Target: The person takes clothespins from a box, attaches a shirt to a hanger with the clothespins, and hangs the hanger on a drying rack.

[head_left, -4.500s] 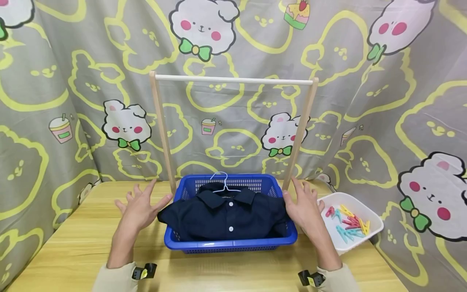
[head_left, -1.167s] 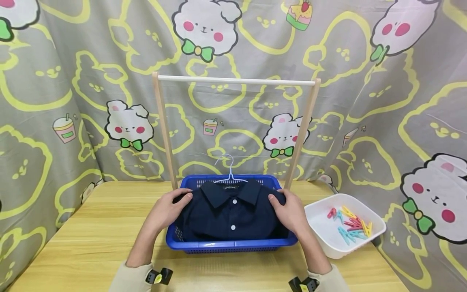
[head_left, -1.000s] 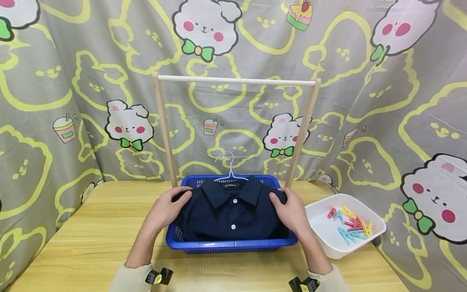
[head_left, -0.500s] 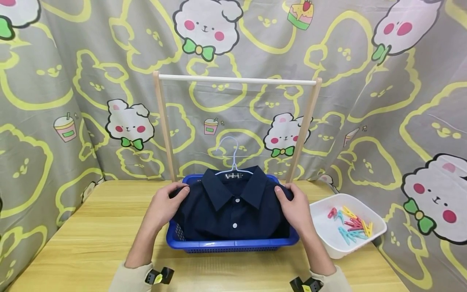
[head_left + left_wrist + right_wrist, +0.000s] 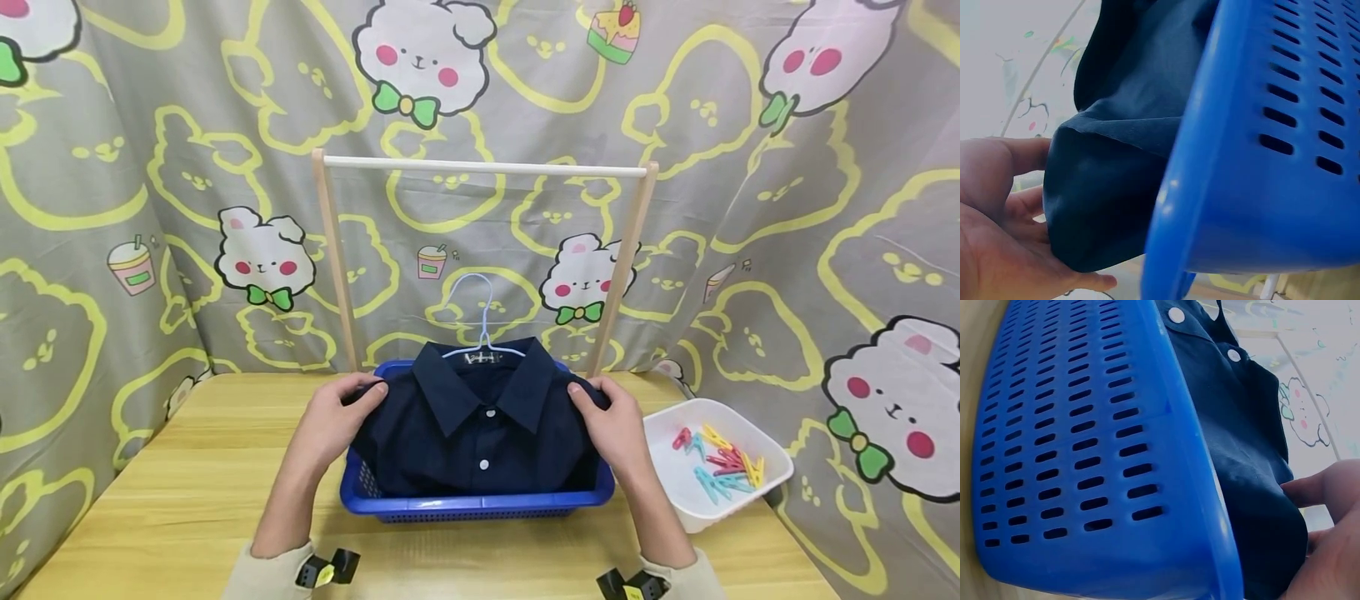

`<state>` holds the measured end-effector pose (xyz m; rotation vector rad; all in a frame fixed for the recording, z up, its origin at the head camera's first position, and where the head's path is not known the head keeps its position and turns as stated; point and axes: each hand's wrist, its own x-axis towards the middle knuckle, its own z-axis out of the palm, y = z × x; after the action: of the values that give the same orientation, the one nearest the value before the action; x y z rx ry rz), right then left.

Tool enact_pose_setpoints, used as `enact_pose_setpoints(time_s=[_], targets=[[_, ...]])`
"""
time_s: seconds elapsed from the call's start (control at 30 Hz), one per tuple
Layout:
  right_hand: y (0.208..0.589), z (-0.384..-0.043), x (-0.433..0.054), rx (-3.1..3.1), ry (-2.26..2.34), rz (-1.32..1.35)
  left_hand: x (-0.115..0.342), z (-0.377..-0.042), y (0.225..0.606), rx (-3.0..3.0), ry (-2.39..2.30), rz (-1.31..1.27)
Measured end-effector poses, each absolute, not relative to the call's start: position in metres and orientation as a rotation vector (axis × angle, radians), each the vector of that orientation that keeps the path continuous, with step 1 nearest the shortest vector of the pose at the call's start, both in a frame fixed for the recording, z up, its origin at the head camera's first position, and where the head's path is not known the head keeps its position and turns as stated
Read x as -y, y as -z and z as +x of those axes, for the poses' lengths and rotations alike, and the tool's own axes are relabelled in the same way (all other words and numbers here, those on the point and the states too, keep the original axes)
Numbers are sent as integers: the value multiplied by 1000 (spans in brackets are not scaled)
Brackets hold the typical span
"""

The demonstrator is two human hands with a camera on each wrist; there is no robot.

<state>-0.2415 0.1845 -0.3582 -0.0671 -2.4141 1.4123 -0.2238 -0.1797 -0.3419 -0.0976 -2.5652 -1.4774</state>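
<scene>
A dark navy collared shirt with white buttons lies in the blue plastic basket, its collar and shoulders raised above the back rim. Out of its neck rises a thin pale wire hanger, hook upward. The left hand pinches one shoulder, thumb in front and fingers behind the cloth. On the other side the right hand pinches the opposite shoulder likewise. Both wrist views show the shirt cloth between thumb and fingers, just beyond the basket rim. The shirt's lower part is hidden inside the basket.
Behind the basket stands a wooden rack with a white crossbar and two upright posts. To the right, a white tub holds several coloured clothespins. A patterned curtain encloses the wooden table.
Both hands came in from beside the basket and took hold of the shirt's shoulders. Shirt collar and hanger have risen, the hook now higher against the curtain.
</scene>
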Motion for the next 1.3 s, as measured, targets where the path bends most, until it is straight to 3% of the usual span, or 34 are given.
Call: enact_pose_setpoints(time_s=[0.93, 1.3], targets=[[345, -239, -178, 2363, -1500, -256, 179, -218, 331, 2594, 1488, -83], [344, -239, -181, 2339, -1524, -272, 190, -208, 325, 2747, 1323, -215]])
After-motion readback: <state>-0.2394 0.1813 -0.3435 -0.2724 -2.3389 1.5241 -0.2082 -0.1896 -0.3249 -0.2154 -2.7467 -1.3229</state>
